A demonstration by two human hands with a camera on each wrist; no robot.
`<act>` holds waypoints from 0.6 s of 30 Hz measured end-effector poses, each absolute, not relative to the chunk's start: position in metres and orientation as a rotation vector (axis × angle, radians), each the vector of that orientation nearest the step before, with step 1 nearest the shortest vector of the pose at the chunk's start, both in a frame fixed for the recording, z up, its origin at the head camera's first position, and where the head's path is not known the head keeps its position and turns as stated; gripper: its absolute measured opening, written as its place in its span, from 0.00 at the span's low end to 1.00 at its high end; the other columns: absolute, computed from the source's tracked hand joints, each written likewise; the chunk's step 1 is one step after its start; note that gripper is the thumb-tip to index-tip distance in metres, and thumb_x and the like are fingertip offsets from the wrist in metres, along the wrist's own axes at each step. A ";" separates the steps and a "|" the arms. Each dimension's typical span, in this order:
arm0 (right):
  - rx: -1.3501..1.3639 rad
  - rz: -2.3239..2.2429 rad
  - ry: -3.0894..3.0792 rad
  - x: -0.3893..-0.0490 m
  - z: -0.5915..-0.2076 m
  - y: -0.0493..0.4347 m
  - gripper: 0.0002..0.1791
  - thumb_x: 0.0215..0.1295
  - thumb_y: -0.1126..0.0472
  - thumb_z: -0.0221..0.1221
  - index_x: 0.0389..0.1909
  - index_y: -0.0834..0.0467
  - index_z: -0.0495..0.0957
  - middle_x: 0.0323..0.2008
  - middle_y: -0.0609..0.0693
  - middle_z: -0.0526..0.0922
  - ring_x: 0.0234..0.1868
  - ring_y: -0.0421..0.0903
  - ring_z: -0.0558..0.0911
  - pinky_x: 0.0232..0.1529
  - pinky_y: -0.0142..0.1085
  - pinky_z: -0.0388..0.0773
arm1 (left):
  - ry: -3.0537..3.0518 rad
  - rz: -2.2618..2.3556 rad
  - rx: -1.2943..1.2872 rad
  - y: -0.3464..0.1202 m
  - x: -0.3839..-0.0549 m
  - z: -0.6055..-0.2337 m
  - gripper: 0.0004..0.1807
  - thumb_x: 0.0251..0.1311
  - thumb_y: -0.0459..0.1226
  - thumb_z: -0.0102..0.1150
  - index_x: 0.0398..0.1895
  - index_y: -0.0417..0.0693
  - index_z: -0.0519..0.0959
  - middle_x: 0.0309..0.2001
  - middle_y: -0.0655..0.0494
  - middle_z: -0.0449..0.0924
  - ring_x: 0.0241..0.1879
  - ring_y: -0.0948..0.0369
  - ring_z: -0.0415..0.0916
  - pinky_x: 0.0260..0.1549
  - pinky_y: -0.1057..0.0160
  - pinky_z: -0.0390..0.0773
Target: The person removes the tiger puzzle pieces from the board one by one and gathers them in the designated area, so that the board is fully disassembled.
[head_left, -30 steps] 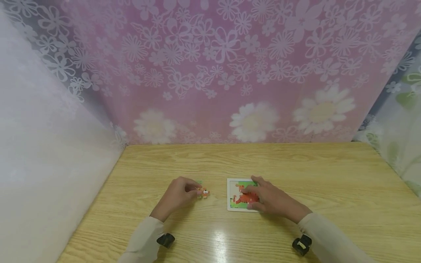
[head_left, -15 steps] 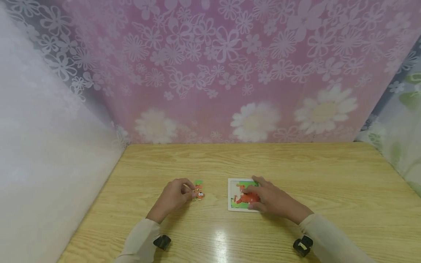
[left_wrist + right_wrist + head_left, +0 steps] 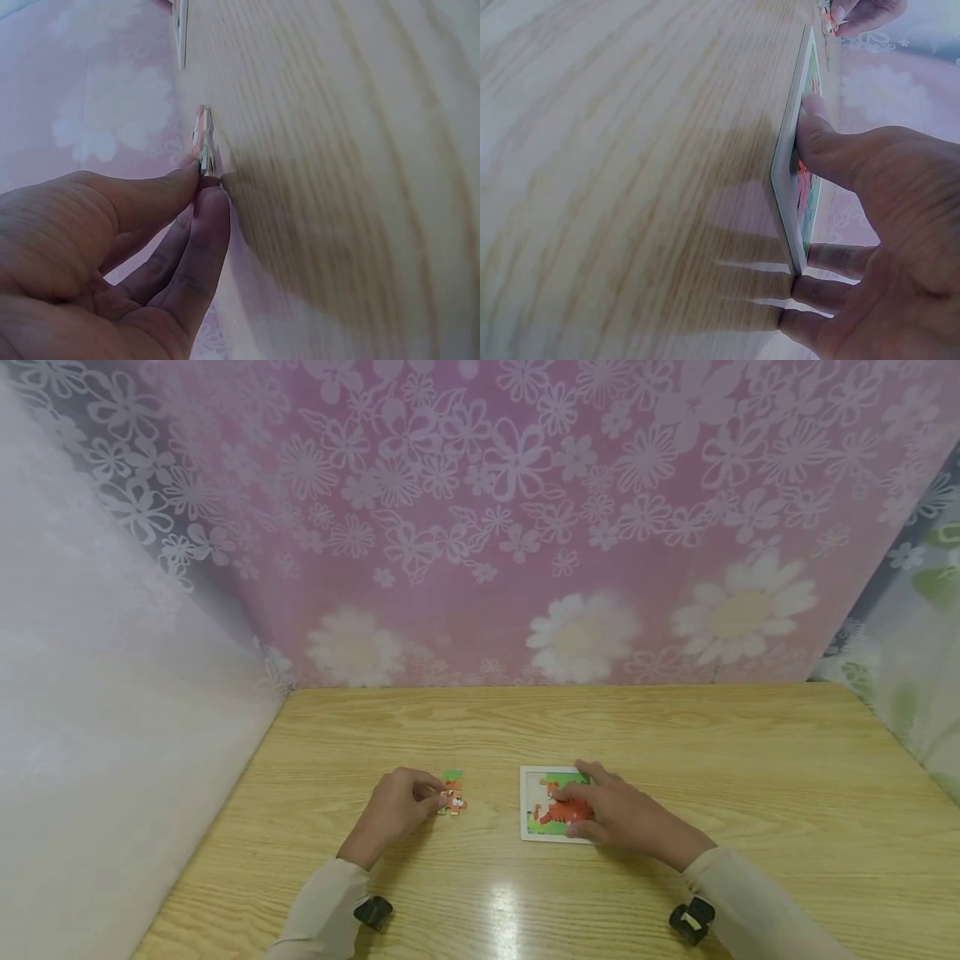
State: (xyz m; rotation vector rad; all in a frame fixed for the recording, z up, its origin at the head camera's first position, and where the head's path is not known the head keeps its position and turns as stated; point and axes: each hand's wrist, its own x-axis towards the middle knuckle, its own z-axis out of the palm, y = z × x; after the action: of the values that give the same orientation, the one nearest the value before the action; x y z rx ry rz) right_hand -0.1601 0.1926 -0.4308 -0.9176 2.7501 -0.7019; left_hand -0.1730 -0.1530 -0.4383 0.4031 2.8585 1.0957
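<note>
In the head view, my left hand is left of the middle of the table, thumb and fingers pinching a small jigsaw piece with an orange animal face. Just behind it lies a green and orange jigsaw piece, overlapping it in this view. The left wrist view shows the pinched piece edge-on, close to the wood. To the right, a white-framed puzzle board bears a red-striped tiger on green. My right hand grips its right side, covering part of the picture. The right wrist view shows the thumb on the board's face and other fingers at its edge.
Both hands work on a light wood-grain table. A pink flowered curtain stands along its back edge, and a whitish sheet borders the left side. Black wrist cameras sit on both sleeves.
My left hand has moved a little left with the face piece, which sits nearer to the green and orange piece. My right hand and the board have stayed in place.
</note>
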 end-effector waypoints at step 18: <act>-0.903 -0.698 2.761 -0.158 -0.430 0.192 0.26 0.66 0.47 0.66 0.61 0.54 0.80 0.69 0.75 0.64 0.71 0.75 0.60 0.64 0.70 0.59 | 2.865 1.110 0.400 -0.150 -0.169 -0.434 0.02 0.58 0.32 0.72 0.34 0.44 0.90 0.32 0.55 0.87 0.31 0.63 0.81 0.32 0.59 0.81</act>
State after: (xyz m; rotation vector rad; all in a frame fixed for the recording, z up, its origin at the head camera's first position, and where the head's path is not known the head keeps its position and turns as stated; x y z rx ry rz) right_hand -0.1580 0.1919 -0.4299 -0.9026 2.7611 -0.6978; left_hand -0.1692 -0.1498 -0.4344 0.3997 2.8645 1.1099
